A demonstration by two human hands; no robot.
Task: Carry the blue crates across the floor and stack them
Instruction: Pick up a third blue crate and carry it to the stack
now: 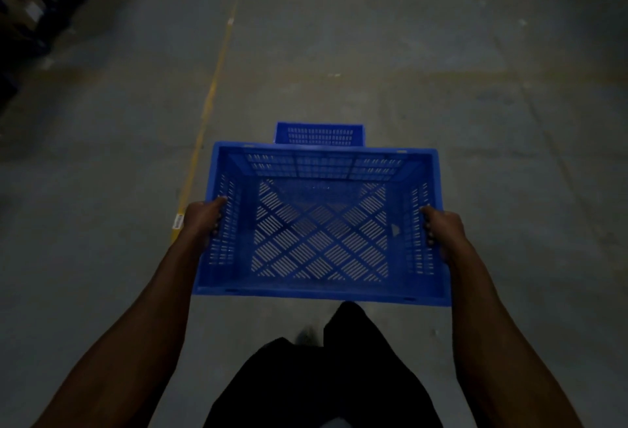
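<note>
I hold an empty blue slotted crate (321,288) out in front of me, above the floor. My left hand (204,220) grips its left side wall, fingers through the slots. On the opposite wall my right hand (441,227) grips the same way. A second blue crate (319,135) stands on the floor just beyond the far rim of the held one; only its far wall shows, the remainder is hidden behind the carried crate.
The grey concrete floor (441,71) stretches ahead, dimly lit. A yellow painted line (210,101) runs from near my left hand away up the floor. Dark stacked goods (30,13) fill the upper left corner. My dark trousers (323,376) show below the crate.
</note>
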